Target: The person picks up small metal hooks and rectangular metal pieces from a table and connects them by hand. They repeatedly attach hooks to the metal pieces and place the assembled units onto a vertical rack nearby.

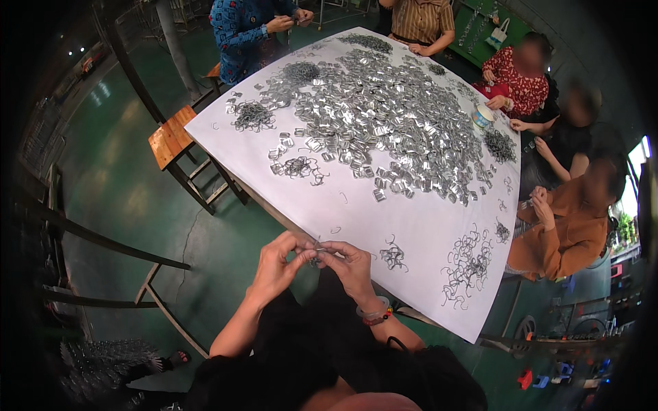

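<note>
Close together at the table's near edge, my left hand (279, 266) and my right hand (351, 268) pinch a small metal piece (316, 246) between thumbs and fingers. Most of that piece is hidden by the fingertips, so its exact kind cannot be made out. Just right of my right hand, a little heap of bent wire hooks (393, 256) lies on the white tabletop (288, 205). A larger spread of wire hooks (467, 267) is farther right. Beyond my hands, a broad mound of shiny flat metal buckles (384, 116) covers the table's middle.
More hook heaps (253, 116) sit around the mound. A white-and-blue tub (482, 116) stands near the right edge. Several people work along the far and right sides, one in an orange-brown top (562, 229). A wooden stool (171, 137) stands left of the table.
</note>
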